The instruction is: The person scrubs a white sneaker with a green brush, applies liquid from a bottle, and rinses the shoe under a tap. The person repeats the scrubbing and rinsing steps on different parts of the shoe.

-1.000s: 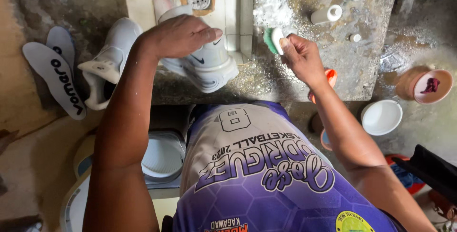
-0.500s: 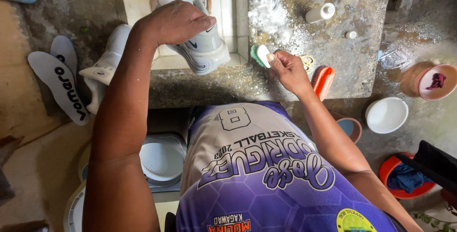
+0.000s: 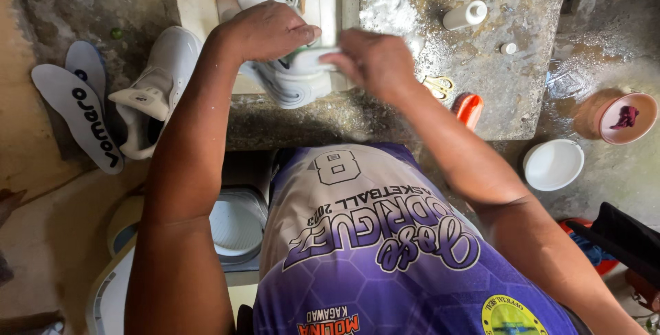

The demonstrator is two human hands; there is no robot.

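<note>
Centre top of the frame, a white sneaker (image 3: pixel 292 80) sits at the front edge of the wet stone counter (image 3: pixel 481 94), and both hands are on it. The left hand (image 3: pixel 268 30) is clamped over the top of the shoe, fingers curled down around it — a closed, firm grip holding it steady. The right hand (image 3: pixel 375 63) presses in from the right, its grip closed narrow on a small white and green object (image 3: pixel 313 53) laid against the shoe's side; what that object is, blur hides.

Further out on the counter: a small white bottle (image 3: pixel 466 15) upper right, an orange object (image 3: pixel 469 110) at the front edge just right of the right forearm. To the left, on the ground, a second white sneaker (image 3: pixel 155 91) lies on its side, with two pale insoles (image 3: pixel 79 111) beside it. Lower right — a white bowl (image 3: pixel 553 164) and a pink bowl (image 3: pixel 627 118) on the wet floor.
</note>
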